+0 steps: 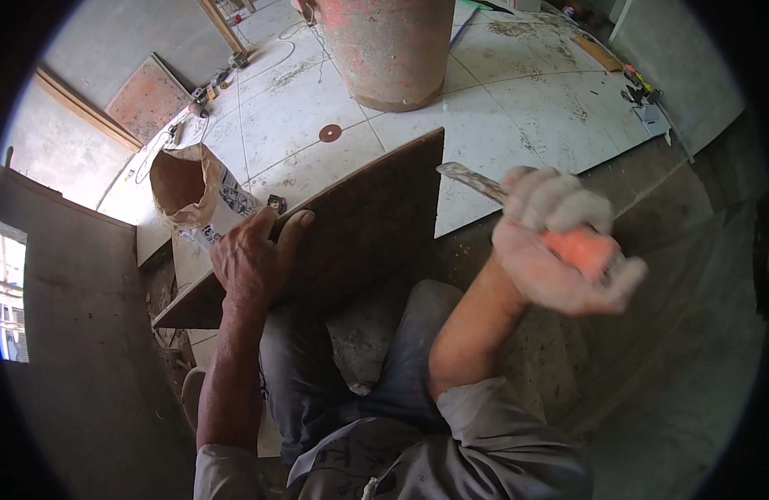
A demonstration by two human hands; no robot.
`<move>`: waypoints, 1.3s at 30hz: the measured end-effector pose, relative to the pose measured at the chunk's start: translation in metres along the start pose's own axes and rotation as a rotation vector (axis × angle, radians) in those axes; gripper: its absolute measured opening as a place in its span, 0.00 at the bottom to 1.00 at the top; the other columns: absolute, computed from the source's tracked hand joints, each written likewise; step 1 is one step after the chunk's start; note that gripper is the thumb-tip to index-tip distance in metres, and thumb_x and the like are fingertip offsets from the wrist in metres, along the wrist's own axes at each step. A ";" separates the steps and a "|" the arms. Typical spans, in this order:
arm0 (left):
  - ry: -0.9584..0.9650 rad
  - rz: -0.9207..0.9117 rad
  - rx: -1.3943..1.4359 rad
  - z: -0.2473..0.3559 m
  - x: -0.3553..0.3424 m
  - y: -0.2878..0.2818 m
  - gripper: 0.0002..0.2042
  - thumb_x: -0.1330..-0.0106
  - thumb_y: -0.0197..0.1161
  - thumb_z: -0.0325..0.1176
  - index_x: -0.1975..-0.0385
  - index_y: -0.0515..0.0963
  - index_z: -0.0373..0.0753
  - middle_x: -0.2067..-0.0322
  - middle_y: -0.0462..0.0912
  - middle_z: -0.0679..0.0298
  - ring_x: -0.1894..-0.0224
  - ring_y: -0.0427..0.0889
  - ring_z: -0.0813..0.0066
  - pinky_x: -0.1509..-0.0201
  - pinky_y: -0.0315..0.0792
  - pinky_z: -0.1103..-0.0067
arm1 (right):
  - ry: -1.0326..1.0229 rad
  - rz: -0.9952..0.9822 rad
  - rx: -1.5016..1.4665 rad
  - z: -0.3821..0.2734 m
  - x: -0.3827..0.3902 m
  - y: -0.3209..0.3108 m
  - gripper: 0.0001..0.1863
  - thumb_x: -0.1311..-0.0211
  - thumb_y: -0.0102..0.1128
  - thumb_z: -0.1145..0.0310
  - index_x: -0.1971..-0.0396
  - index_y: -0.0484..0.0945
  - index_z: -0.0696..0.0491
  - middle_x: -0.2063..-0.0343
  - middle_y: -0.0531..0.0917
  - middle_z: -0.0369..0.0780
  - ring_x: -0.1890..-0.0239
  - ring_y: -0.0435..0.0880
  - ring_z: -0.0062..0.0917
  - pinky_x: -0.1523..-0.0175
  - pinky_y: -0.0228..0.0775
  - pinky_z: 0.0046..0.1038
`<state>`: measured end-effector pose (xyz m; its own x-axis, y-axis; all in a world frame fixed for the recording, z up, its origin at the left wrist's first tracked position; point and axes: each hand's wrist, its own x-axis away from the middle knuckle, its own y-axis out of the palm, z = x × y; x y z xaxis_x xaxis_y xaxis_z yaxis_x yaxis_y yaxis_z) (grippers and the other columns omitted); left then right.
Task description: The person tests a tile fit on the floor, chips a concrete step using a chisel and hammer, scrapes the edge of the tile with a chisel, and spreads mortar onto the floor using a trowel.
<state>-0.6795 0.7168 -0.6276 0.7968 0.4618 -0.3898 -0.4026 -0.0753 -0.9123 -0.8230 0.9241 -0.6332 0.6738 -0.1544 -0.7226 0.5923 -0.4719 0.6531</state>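
Observation:
My left hand [255,250] grips the upper edge of a dark brown slab [364,221], thumb on its near face and fingers over the far side. The slab leans tilted in front of my knees, its right corner raised. My right hand [551,237], coated in pale grey, is raised to the right of the slab. It is closed around an orange-handled tool [472,181] with a narrow, smeared metal blade, seen almost edge-on. The blade points left and stands near the slab's right edge, apart from it. Slight blur covers the right hand.
An open paper sack [205,187] stands beyond my left hand. A large dusty bucket [386,54] stands on the white tiled floor [526,100]. Between them lies a reddish disc [329,132]. A reddish panel [149,100] leans on the left wall; small tools [643,96] lie far right.

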 end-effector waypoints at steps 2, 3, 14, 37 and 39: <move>0.008 0.025 0.007 -0.002 -0.001 -0.001 0.22 0.45 0.61 0.54 0.85 0.72 0.39 0.84 0.76 0.56 0.79 0.77 0.56 0.73 0.67 0.66 | 0.007 -0.045 0.002 0.005 0.003 0.001 0.34 0.42 0.30 0.38 0.83 0.66 0.58 0.88 0.68 0.43 0.85 0.67 0.29 0.73 0.62 0.29; -0.005 0.006 -0.010 -0.002 -0.002 -0.002 0.22 0.45 0.61 0.54 0.85 0.72 0.39 0.85 0.76 0.56 0.79 0.77 0.56 0.74 0.67 0.66 | 0.185 0.056 0.009 0.020 0.013 -0.006 0.34 0.42 0.30 0.38 0.84 0.66 0.58 0.88 0.68 0.43 0.85 0.66 0.29 0.74 0.62 0.30; 0.016 0.057 0.002 -0.006 -0.002 0.003 0.24 0.45 0.60 0.56 0.85 0.72 0.39 0.86 0.75 0.56 0.80 0.76 0.55 0.74 0.67 0.66 | 0.127 0.203 0.093 0.026 0.013 -0.004 0.27 0.43 0.33 0.48 0.88 0.64 0.56 0.92 0.67 0.42 0.89 0.62 0.27 0.80 0.58 0.25; 0.003 -0.014 -0.040 -0.004 -0.008 0.005 0.23 0.44 0.60 0.54 0.84 0.72 0.38 0.85 0.75 0.55 0.79 0.77 0.55 0.73 0.67 0.66 | 0.357 0.223 0.009 0.031 0.014 -0.046 0.36 0.48 0.31 0.32 0.87 0.67 0.54 0.91 0.65 0.40 0.88 0.62 0.28 0.77 0.58 0.33; 0.002 0.009 0.010 -0.004 -0.008 0.005 0.22 0.45 0.60 0.54 0.84 0.72 0.38 0.85 0.75 0.54 0.78 0.77 0.54 0.72 0.67 0.65 | 0.149 0.072 -0.020 0.029 0.012 -0.043 0.33 0.44 0.29 0.38 0.86 0.64 0.56 0.91 0.66 0.41 0.87 0.64 0.28 0.77 0.60 0.29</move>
<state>-0.6865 0.7088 -0.6298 0.7941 0.4590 -0.3984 -0.4143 -0.0707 -0.9074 -0.8531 0.9172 -0.6762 0.7721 -0.0564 -0.6330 0.5474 -0.4470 0.7075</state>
